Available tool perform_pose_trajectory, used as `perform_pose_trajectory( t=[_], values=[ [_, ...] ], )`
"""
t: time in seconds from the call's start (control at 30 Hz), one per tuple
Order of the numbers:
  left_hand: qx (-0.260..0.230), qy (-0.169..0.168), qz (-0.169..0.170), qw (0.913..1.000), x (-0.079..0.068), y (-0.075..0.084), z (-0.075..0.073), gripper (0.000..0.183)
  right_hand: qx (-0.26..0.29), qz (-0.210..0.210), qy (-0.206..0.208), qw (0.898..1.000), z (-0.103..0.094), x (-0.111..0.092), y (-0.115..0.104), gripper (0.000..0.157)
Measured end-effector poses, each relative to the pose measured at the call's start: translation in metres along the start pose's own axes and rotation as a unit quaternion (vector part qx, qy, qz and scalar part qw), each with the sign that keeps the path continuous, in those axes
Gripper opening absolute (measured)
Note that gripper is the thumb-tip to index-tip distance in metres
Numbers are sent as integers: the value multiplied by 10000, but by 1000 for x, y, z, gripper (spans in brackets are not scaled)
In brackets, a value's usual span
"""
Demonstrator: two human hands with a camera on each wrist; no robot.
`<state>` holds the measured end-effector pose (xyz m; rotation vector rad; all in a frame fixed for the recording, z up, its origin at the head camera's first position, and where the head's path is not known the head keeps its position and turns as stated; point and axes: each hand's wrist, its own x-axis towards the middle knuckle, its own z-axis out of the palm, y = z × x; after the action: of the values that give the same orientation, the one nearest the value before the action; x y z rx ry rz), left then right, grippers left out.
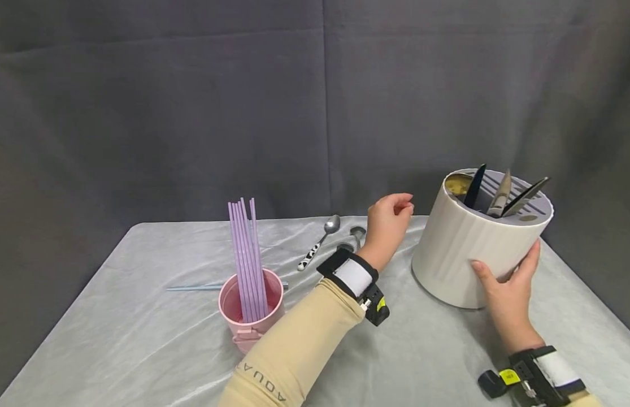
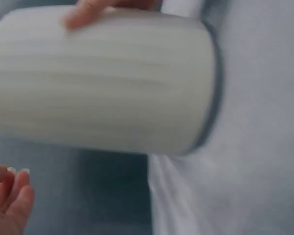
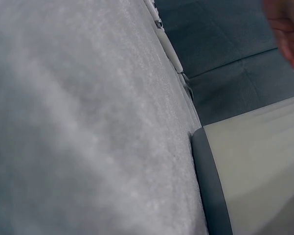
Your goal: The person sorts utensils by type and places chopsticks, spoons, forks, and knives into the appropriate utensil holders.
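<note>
A white ribbed knife holder (image 1: pixel 454 249) stands at the right of the table, leaning a little to the right. Several pieces of cutlery, one a dark pointed piece (image 1: pixel 476 185), stick up from its grey slotted top. My right hand (image 1: pixel 510 299) holds the holder's near right side, thumb on the front and fingers round the side. To the left of the holder, my left hand (image 1: pixel 388 226) hovers with loosely curled fingers and nothing in them. The left wrist view shows its fingertips (image 2: pixel 19 183) apart from the holder (image 2: pixel 102 83).
A pink bucket (image 1: pixel 276 282) with several lilac sticks (image 1: pixel 248 265) stands left of my left forearm. Behind it lie light blue chopsticks (image 1: pixel 195 288). A spoon with a black-and-white handle (image 1: pixel 308 257) and other metal cutlery (image 1: pixel 357 231) lie near the table's back edge.
</note>
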<state>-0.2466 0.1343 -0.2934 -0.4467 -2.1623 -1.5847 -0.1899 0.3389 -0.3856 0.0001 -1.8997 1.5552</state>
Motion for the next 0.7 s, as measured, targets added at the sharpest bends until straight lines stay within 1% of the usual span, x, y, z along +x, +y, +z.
perform_pose_trajectory(
  t=[0.07, 0.13, 0.23, 0.33, 0.4, 0.43, 0.53, 0.57, 0.6, 0.7],
  values=[
    [219, 82, -156, 9996, -4, -12, -2, 17, -5, 10, -6, 10000, -1, 1, 0, 105],
    [541, 150, -373, 9977, -9, -24, -3, 17, -32, 15, -7, 10000, -1, 2, 0, 104],
    [1049, 95, -842, 9909, -17, -42, -5, 18, -50, 37, 2, 10000, -2, 2, 0, 103],
    [1552, -90, -1412, 9777, -23, -56, -5, 16, -76, -4, 37, 10000, -3, 2, 0, 102],
    [1882, -215, -1672, 9676, -26, -63, -6, 15, -94, -35, 61, 9999, -4, 2, 1, 101],
    [2079, -278, -1800, 9610, -27, -66, -7, 14, -118, -22, 77, 9999, -4, 2, 1, 101],
    [2545, -380, -1965, 9461, -30, -74, -7, 16, -136, 41, 96, 9999, -5, 0, 0, 101],
    [2669, -420, -2009, 9416, -31, -76, -6, 20, -134, 54, 100, 9998, -5, -1, 0, 101],
    [2757, -462, -2055, 9379, -32, -78, -6, 24, -109, 64, 96, 9999, -5, -2, 0, 101],
    [3040, -584, -2024, 9291, -35, -83, -3, 35, -50, 87, 66, 9999, -6, -4, -1, 101]
  ],
)
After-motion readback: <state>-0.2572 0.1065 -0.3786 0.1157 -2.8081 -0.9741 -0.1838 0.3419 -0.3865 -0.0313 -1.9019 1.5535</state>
